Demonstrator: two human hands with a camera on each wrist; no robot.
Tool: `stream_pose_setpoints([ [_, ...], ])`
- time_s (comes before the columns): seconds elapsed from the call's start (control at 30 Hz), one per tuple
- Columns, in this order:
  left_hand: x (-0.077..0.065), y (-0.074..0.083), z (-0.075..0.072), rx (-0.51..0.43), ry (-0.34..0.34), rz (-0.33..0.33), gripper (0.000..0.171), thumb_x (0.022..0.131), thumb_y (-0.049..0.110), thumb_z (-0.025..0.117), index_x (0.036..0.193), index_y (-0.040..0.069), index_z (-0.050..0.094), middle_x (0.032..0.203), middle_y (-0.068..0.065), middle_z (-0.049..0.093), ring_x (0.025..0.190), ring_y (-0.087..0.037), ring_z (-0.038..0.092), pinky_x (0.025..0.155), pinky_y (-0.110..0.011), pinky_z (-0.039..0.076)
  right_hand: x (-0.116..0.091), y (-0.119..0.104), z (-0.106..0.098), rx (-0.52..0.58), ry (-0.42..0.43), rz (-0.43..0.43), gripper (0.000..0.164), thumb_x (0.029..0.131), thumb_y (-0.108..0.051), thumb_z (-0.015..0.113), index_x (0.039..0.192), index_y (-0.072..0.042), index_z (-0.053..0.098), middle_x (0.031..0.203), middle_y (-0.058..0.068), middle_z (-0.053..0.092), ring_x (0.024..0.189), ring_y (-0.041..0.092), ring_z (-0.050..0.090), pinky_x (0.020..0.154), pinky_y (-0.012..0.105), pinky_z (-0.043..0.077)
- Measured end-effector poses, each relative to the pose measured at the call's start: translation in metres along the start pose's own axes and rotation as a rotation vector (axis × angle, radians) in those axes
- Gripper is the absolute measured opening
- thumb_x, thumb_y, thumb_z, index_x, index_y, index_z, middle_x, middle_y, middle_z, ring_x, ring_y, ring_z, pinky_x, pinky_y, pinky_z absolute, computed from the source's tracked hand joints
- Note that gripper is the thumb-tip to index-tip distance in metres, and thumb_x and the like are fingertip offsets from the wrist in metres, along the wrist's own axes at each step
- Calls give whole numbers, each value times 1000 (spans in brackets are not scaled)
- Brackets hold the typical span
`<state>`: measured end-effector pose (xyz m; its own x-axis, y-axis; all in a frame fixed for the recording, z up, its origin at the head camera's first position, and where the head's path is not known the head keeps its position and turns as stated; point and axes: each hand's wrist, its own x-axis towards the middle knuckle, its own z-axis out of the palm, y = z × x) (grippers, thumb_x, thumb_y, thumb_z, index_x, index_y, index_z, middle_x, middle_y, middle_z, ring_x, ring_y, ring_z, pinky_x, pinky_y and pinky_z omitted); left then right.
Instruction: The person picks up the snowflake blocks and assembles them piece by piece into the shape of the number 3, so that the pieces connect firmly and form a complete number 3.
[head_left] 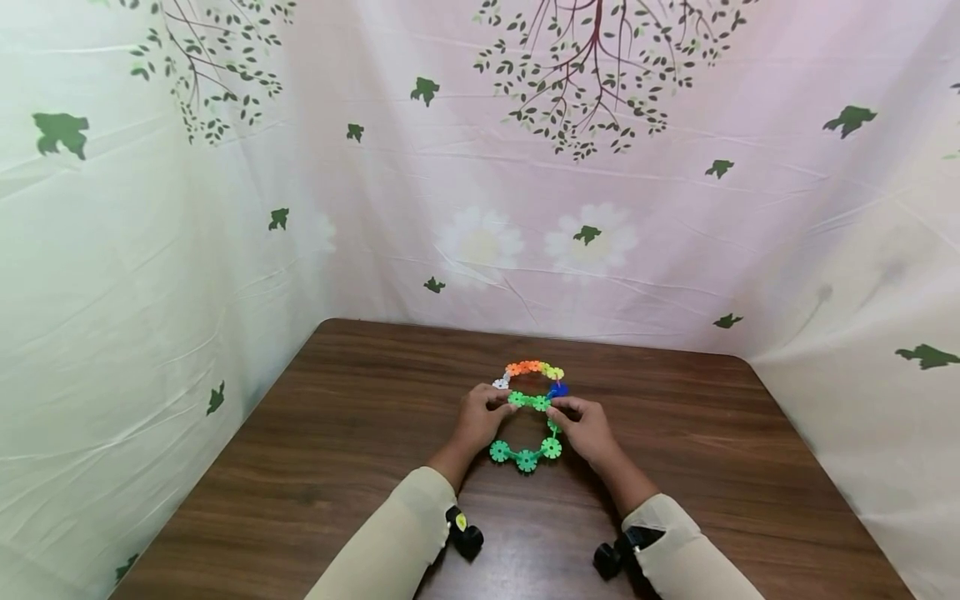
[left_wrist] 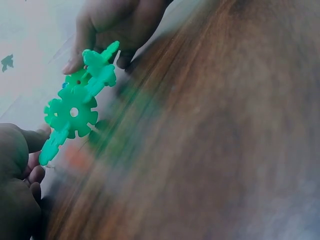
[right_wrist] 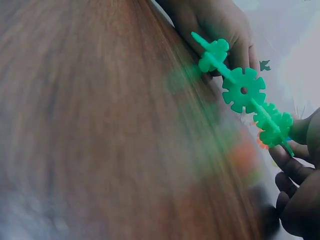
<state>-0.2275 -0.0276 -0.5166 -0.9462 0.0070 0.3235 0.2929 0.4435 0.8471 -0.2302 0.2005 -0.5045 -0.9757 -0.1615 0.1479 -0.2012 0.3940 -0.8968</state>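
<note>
A chain of notched, flower-shaped interlocking discs [head_left: 527,461] lies between the two hands, shaped like a figure eight with its lower left side gapped. My left hand [head_left: 478,419] pinches the left end of its green middle row between thumb and fingers. At the other end of that row, my right hand [head_left: 588,429] grips a green disc near the blue disc [head_left: 558,390]. Close up in the left wrist view, green discs [left_wrist: 73,112] slot into each other at angles. The right wrist view shows the thumb and fingertips [right_wrist: 282,156] of my right hand at the lowest green disc.
Orange discs [head_left: 525,367], yellow ones [head_left: 553,372] and a white one [head_left: 500,384] form the upper arc. Everything lies on a brown wood-grain table [head_left: 360,417]. A printed cloth [head_left: 480,183] hangs behind the table and along both sides.
</note>
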Motion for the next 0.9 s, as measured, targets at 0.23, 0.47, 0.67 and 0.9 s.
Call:
stream_pose_setpoints([
  [0.23,1,-2,2,54,-16,-10,28,99,13,82,124,0,81,119,-18,72,113,-35,70,97,-51,60,2,2,0,-39,-4,-2,29,106,-17,74,127,3,78,127,22,78,127,37,69,94,24,55],
  [0.47,1,-1,3,70,-34,-37,29,99,14,82,124,0,81,119,-17,72,115,-35,69,100,-53,59,3,5,0,-67,-20,4,25,106,-15,74,124,3,79,125,22,78,123,35,70,92,25,55],
  [0.67,1,1,3,84,-41,-43,28,98,13,83,122,-1,82,120,-18,71,117,-38,68,103,-56,57,4,5,0,-104,-28,-3,24,106,-14,73,122,3,79,123,21,79,120,34,71,93,29,56],
  [0.9,2,1,5,116,-48,-63,28,98,14,83,122,-1,81,120,-17,71,118,-38,66,104,-57,55,5,6,1,-132,-44,-5,25,106,-15,73,122,3,79,125,22,78,126,39,70,102,45,58],
])
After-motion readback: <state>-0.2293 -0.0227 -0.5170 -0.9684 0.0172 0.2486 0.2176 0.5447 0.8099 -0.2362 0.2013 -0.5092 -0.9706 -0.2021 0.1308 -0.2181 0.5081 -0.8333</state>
